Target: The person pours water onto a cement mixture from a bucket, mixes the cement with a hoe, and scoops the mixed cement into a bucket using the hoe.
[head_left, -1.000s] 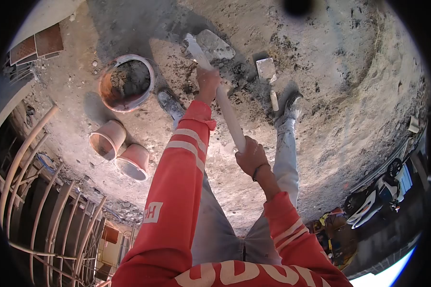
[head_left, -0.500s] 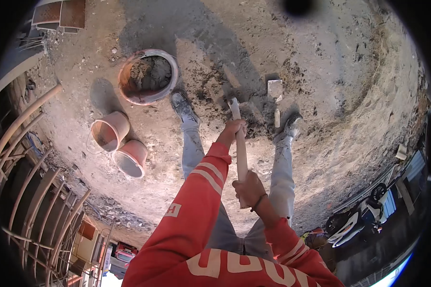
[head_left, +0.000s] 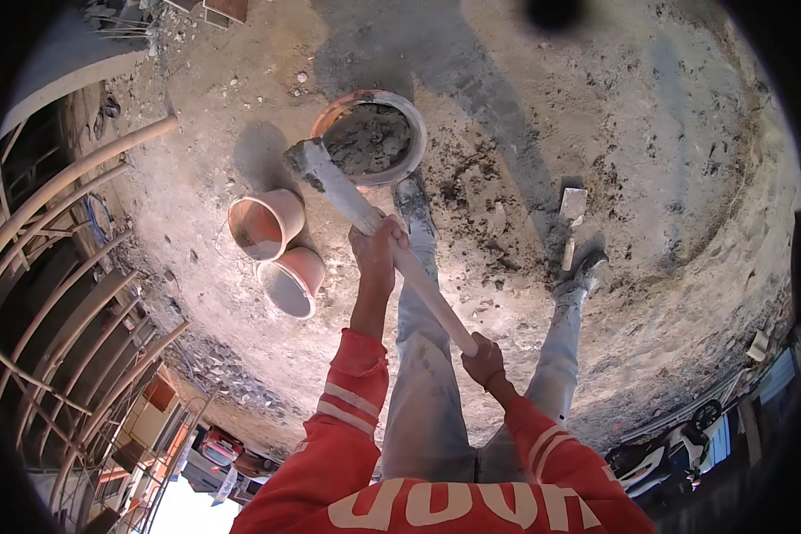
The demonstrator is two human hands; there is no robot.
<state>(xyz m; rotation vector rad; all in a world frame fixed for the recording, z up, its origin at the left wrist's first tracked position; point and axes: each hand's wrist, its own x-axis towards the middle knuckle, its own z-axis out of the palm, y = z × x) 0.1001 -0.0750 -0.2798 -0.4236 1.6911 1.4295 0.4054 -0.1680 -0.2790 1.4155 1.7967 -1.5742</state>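
Both my hands grip the pale wooden handle of a hoe (head_left: 427, 289). My left hand (head_left: 378, 252) is wrapped round the handle's upper half. Lower down, near the butt end, my right hand (head_left: 484, 360) is closed on it. The mortar-caked hoe head (head_left: 306, 164) is up off the ground at the left edge of a round tub (head_left: 421, 133), partly overlapping its rim in view. Grey wet mortar (head_left: 369, 141) lies in the tub. A square-bladed trowel (head_left: 573, 206) rests on the ground by my right foot.
Two buckets (head_left: 298, 214) stand left of my legs, close together. Dark mortar crumbs (head_left: 489, 191) are scattered on the ground ahead. Curved poles (head_left: 80, 191) rise along the left side. A motorcycle (head_left: 676, 445) is at the lower right.
The hoe head has swung up and left, from the ground between my feet to beside the tub. My left hand has moved left with the handle, and the view has shifted.
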